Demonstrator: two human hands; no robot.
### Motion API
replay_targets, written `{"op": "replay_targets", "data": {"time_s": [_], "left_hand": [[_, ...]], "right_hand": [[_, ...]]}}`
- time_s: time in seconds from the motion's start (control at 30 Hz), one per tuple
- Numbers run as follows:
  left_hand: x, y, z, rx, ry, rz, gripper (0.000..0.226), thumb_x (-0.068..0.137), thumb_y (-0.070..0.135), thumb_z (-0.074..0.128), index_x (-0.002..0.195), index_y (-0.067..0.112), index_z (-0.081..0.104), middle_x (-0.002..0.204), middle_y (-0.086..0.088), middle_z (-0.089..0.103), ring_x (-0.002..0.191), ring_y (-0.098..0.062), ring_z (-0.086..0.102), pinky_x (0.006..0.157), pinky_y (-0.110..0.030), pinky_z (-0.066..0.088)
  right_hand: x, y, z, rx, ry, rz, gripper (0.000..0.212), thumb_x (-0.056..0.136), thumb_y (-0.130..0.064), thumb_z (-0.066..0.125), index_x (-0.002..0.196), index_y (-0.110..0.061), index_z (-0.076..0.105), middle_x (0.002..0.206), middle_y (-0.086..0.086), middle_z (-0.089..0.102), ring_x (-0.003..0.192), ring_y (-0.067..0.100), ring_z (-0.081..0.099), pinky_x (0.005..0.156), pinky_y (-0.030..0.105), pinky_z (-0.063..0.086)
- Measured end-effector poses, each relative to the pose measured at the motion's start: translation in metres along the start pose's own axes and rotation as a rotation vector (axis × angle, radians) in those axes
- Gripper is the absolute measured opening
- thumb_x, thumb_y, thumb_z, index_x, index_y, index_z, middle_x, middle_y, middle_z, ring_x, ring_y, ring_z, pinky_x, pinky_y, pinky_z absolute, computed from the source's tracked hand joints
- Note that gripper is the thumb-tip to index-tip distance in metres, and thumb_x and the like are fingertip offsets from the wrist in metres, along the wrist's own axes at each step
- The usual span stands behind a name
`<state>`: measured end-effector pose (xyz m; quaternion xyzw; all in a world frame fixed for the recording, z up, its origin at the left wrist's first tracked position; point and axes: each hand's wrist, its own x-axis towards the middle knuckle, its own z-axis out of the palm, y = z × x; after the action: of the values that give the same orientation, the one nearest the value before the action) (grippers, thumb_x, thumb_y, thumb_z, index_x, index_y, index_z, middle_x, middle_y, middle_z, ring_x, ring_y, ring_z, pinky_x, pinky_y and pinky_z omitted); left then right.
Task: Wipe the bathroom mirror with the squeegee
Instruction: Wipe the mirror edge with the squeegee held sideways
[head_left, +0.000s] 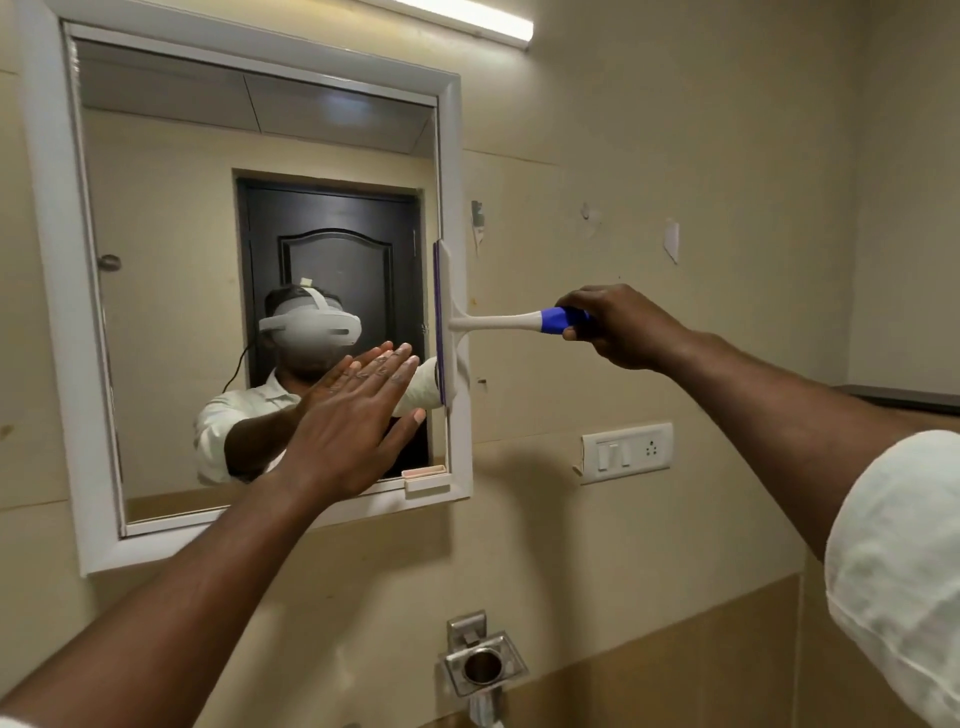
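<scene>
The bathroom mirror (171, 291) hangs on the beige wall in a white frame (57, 270). My right hand (621, 327) grips the blue end of a white squeegee (498, 322). Its handle lies level, and its upright blade with a purple rubber edge rests on the mirror's right frame edge. My left hand (353, 421) is flat with fingers together, pressed against the lower right part of the glass. The glass reflects a person in a white shirt wearing a headset, and a dark door.
A white switch and socket plate (626, 452) sits on the wall right of the mirror, below the squeegee. A steel holder with a round cup (480, 665) is mounted beneath the mirror. A tube light (467, 18) runs above. Small hooks and paper scraps dot the wall.
</scene>
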<state>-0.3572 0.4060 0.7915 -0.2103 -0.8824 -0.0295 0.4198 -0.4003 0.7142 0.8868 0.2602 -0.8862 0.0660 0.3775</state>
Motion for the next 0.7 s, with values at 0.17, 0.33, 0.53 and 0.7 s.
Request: {"op": "replay_targets", "data": {"time_s": [0.17,0.33,0.53,0.7], "left_hand": [[-0.015,-0.02,-0.01,0.019,0.011,-0.032,0.064,0.092,0.051,0.025,0.148,0.021,0.018,0.157,0.005,0.014,0.144,-0.006,0.006,0.119,-0.038,0.012],[-0.05,-0.048,-0.036,0.073,0.023,-0.131,0.062,0.093,0.048,0.026,0.148,0.019,0.02,0.157,0.004,0.016,0.144,-0.009,0.011,0.118,-0.029,0.007],[-0.116,-0.093,-0.081,0.189,-0.005,-0.297,0.057,0.097,0.04,0.032,0.148,0.021,0.014,0.157,0.006,0.013,0.144,-0.011,0.014,0.116,-0.033,0.01],[-0.164,-0.123,-0.116,0.286,-0.05,-0.447,0.059,0.096,0.043,0.031,0.148,0.02,0.015,0.158,0.002,0.013,0.145,-0.014,0.013,0.118,-0.034,0.009]], "right_hand": [[0.011,-0.02,0.001,0.093,0.07,-0.074,0.025,0.087,-0.014,0.064,0.111,-0.008,0.063,0.098,0.012,0.066,0.075,0.025,0.051,0.069,0.031,0.037],[0.029,-0.077,0.021,0.165,0.073,-0.179,0.029,0.087,-0.015,0.064,0.115,-0.009,0.063,0.1,0.012,0.067,0.08,0.025,0.056,0.072,0.038,0.047],[0.043,-0.156,0.071,0.276,0.023,-0.306,0.039,0.085,-0.016,0.064,0.124,-0.01,0.06,0.11,0.011,0.066,0.09,0.025,0.059,0.078,0.037,0.05],[0.049,-0.21,0.108,0.357,0.005,-0.363,0.04,0.086,-0.023,0.064,0.125,-0.015,0.058,0.118,0.008,0.066,0.099,0.027,0.061,0.086,0.046,0.052]]}}
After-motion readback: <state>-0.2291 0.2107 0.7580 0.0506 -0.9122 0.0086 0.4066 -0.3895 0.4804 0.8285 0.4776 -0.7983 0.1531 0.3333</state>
